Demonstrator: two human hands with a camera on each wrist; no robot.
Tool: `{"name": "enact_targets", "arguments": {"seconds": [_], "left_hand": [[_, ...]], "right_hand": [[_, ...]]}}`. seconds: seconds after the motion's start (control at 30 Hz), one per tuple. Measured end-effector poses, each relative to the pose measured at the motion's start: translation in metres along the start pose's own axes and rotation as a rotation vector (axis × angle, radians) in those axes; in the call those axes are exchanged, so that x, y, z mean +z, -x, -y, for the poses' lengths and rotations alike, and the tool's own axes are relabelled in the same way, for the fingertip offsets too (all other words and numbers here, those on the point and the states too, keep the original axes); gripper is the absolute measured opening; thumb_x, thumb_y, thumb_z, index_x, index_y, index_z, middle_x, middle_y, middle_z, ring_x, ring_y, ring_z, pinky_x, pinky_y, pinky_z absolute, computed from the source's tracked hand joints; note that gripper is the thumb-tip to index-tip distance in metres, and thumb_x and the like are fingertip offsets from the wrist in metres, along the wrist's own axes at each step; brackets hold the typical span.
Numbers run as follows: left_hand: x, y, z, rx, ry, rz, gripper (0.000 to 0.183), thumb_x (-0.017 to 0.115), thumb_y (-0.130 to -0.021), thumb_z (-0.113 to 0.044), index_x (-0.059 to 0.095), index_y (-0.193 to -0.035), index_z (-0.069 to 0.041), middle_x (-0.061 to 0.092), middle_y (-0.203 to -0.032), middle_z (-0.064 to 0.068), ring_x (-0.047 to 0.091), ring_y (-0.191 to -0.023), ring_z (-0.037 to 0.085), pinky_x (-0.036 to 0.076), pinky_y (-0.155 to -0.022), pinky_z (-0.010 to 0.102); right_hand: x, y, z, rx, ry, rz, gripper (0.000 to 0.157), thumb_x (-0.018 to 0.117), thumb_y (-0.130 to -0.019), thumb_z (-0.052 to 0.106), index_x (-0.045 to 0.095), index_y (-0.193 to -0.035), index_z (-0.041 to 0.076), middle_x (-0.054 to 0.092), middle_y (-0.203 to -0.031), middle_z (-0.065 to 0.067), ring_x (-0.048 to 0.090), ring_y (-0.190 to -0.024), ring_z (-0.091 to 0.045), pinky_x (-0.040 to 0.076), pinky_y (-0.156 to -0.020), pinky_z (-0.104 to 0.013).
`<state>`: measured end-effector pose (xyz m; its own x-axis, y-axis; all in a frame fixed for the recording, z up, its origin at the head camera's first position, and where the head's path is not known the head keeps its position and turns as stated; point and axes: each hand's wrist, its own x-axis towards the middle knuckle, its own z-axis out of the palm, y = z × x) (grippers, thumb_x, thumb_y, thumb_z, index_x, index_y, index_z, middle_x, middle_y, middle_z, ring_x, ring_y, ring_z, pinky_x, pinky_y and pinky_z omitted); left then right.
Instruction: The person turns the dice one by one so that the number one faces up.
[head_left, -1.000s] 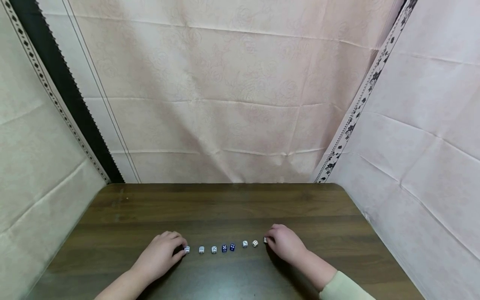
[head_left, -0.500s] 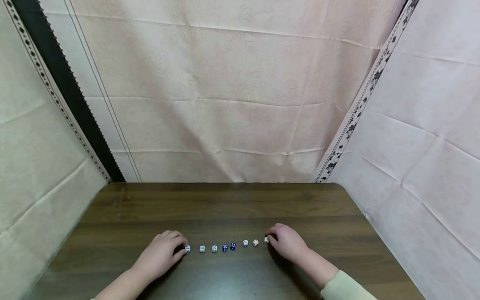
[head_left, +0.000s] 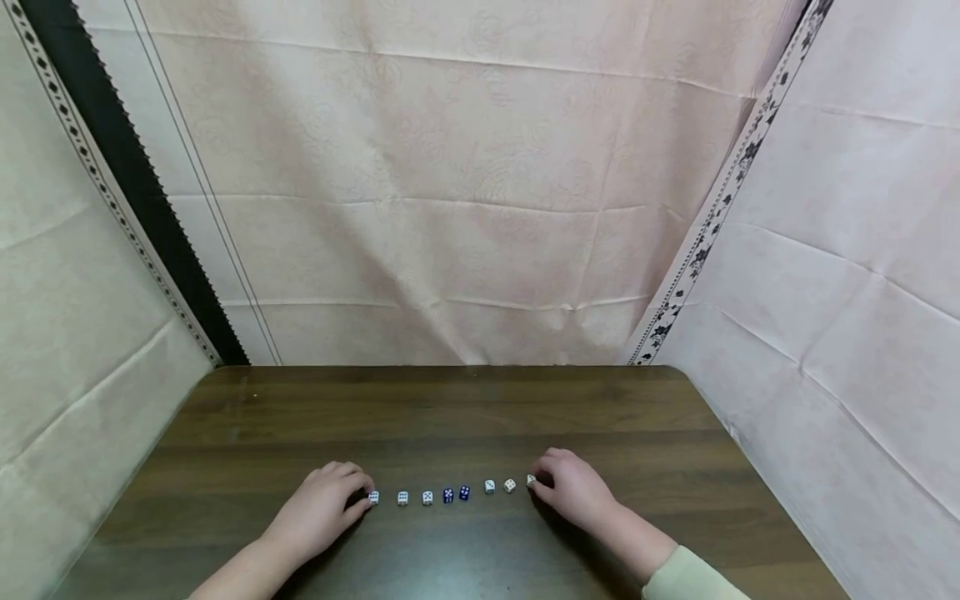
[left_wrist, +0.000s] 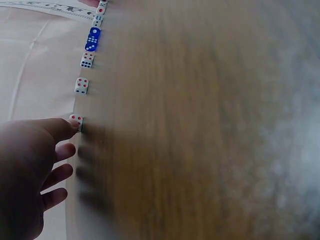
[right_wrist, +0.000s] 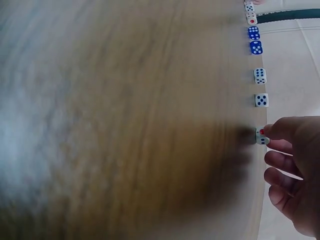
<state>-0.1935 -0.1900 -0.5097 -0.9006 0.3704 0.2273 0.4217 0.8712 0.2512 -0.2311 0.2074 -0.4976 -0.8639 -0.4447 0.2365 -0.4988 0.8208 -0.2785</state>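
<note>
Small dice stand in a row across the wooden table (head_left: 450, 550). At the left end, my left hand (head_left: 318, 508) pinches a white die (left_wrist: 77, 120) between thumb and fingers; its thumb covers part of that die. My right hand (head_left: 573, 487) pinches the white die (right_wrist: 261, 136) at the right end, the thumb over one side of it. Between the hands are a white die (head_left: 402, 498), another white die (head_left: 427, 497), two blue dice (head_left: 448, 495) close together, and two more white dice (head_left: 490, 486) to their right.
Pale cloth (head_left: 465, 208) hangs behind the table's far edge. More cloth panels flank the left (head_left: 75, 333) and right (head_left: 840, 275) sides. A dark strip (head_left: 150, 183) runs down at the left.
The right fingers shift slightly on the end die, and the thumb now covers more of its near side. The left hand and the other dice keep their places.
</note>
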Motion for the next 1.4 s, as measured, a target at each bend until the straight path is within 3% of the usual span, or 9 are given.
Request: {"name": "enact_targets", "arguments": {"seconds": [0.2,0.53,1.03,1.4], "left_hand": [[0.0009,0.001,-0.0002,-0.037,0.033,0.027,0.011,0.078,-0.086,-0.03,0.069,-0.093,-0.028,0.063,-0.101,-0.012,0.06,-0.104,0.018,0.048,-0.091,0.05],[-0.0005,0.0007,-0.001,-0.038,0.044,0.019,0.011,0.078,-0.087,-0.03,0.069,-0.093,-0.028,0.063,-0.101,-0.012,0.06,-0.104,0.018,0.048,-0.091,0.049],[0.0005,0.0009,-0.0014,-0.052,0.062,0.026,0.01,0.077,-0.087,-0.029,0.069,-0.093,-0.027,0.063,-0.102,-0.012,0.06,-0.105,0.019,0.047,-0.093,0.05],[-0.0004,0.0001,-0.0026,-0.056,0.054,0.03,0.011,0.078,-0.086,-0.029,0.07,-0.093,-0.027,0.063,-0.101,-0.012,0.059,-0.105,0.019,0.047,-0.093,0.049]], "right_hand": [[0.0001,0.0001,-0.0002,-0.037,0.009,0.013,0.004,0.076,-0.087,0.02,0.074,-0.088,0.017,0.061,-0.087,0.011,0.06,-0.085,-0.009,0.053,-0.074,-0.034],[-0.0007,-0.0014,-0.0009,-0.074,0.045,0.022,0.004,0.077,-0.087,0.017,0.076,-0.091,0.016,0.062,-0.086,0.01,0.06,-0.085,-0.01,0.054,-0.075,-0.032],[0.0007,-0.0003,-0.0028,-0.203,0.121,-0.042,0.007,0.076,-0.088,0.018,0.076,-0.086,0.011,0.062,-0.082,0.009,0.056,-0.079,-0.011,0.051,-0.07,-0.028],[-0.001,0.0,-0.0004,-0.251,0.166,-0.058,0.005,0.076,-0.087,0.015,0.077,-0.087,0.011,0.062,-0.081,0.007,0.057,-0.078,-0.012,0.052,-0.07,-0.028]]}}
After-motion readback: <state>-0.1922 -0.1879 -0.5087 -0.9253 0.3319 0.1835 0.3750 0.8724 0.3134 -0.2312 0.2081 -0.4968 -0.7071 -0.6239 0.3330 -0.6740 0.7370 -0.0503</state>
